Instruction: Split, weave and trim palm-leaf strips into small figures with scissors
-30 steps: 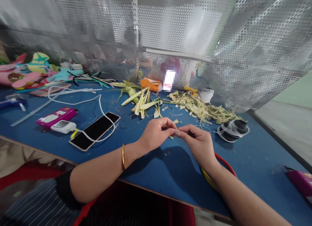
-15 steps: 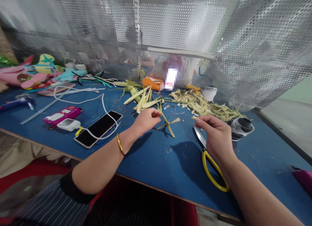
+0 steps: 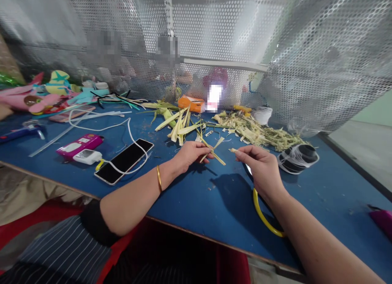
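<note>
Grips crossed leaf strips (image 3: 219,159) in the left hand (image 3: 191,154) over the counter (image 3: 196,206), pinches a pale piece (image 3: 233,150) in the right hand (image 3: 266,166). Could bend the strips through squeezing, or bump the scissors (image 3: 259,211) by lowering the right wrist.

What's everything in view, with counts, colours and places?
Table: one, blue, centre.
Sheeting: uncounted, silver, behind.
Craft pieces: several, pink, teal, left.
Hammer: one, blue-handled, far left.
Dark phone: one, black, left.
Lit screen: one, white, back.
Devices: two, magenta, left and far right.
Small device: one, white, left.
Cable: one, white, left.
Packet: one, orange, back.
Leaf strips: many, pale green, centre.
Trimmings: one heap, pale green, right.
Spool: one, black with white thread, right.
Scissors: one, yellow-handled, lower right.
Chair: one, red, left.
Crossed strips: several, pale green, centre.
Scrap: one, pale, right of centre.
Bracelet: one, gold, left wrist.
Left hand: one, bare, centre, holding crossed strips.
Right hand: one, bare, right, pinching scrap.
</note>
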Available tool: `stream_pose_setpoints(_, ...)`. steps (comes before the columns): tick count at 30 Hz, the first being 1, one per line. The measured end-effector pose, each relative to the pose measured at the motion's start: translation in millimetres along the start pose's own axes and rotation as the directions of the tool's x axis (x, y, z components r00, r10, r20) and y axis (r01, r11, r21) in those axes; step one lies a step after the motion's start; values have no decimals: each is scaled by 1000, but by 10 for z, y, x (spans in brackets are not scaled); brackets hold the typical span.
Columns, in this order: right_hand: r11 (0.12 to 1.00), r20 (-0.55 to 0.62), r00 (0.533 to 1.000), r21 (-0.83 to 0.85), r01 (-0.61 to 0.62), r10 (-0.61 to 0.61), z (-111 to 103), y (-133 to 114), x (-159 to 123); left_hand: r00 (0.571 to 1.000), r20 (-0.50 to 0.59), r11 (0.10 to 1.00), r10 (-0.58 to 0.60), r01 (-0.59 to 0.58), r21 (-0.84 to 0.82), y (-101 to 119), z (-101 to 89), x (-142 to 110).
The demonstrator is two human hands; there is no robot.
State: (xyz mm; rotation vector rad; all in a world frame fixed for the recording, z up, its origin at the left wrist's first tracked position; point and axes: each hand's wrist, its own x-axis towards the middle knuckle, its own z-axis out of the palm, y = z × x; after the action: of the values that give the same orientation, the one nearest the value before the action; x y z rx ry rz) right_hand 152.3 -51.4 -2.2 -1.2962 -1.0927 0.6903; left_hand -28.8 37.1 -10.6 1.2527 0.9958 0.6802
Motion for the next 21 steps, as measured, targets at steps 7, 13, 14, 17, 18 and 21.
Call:
stream_pose_setpoints(7,999,-22,999,17,-31,31,-37,6,22,989,104,973,-103,122,-194,102,-8,-170)
stream_pose_setpoints(13,1000,1,1000,-23,-21,21,-39,23,1,983,145,966,-110,140,-218,95,31,-204)
stream_pose_setpoints(14,1000,5,1000,-23,-21,21,-40,28,-1,984,140,966,-109,138,-217,96,39,-211)
stream_pose_setpoints(17,999,15,999,-21,-33,33,-39,42,0,989,121,977,-85,107,-184,104,58,-232)
stream_pose_setpoints(18,999,17,999,-21,-38,39,-39,46,1,991,115,982,-72,91,-168,108,63,-238)
stream_pose_setpoints(21,998,25,998,-21,-55,56,-36,56,6,994,105,990,-36,50,-134,118,73,-251)
